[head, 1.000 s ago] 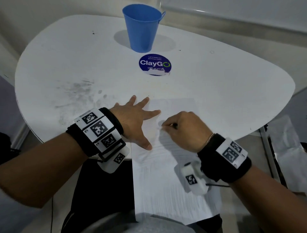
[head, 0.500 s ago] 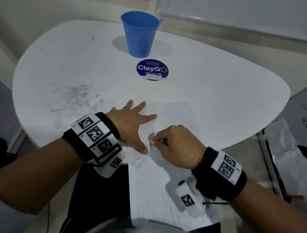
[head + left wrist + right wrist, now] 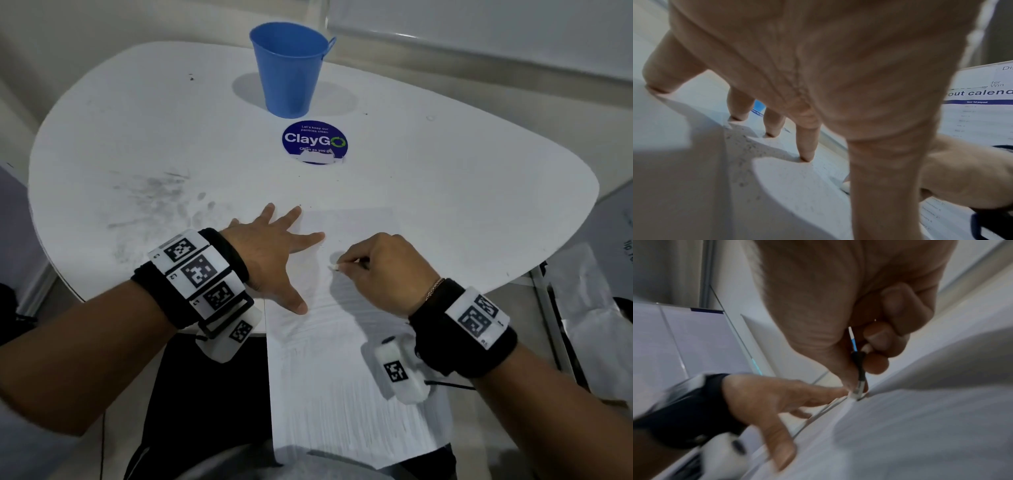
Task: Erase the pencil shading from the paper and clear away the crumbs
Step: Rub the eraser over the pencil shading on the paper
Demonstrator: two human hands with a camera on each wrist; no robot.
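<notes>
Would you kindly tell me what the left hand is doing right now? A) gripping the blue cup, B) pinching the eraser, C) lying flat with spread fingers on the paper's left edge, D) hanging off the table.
C: the left hand lies flat, fingers spread, on the paper, while the right hand pinches the eraser tip.

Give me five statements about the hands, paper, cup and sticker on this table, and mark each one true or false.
1. The left hand lies flat with spread fingers on the paper. True.
2. The right hand is empty. False: it pinches a thin eraser stick with its tip on the paper.
3. The blue cup lies on its side. False: it stands upright.
4. A round blue sticker sits on the table just in front of the cup. True.
5. The paper lies wholly on the table. False: its near end hangs over the edge.
</notes>
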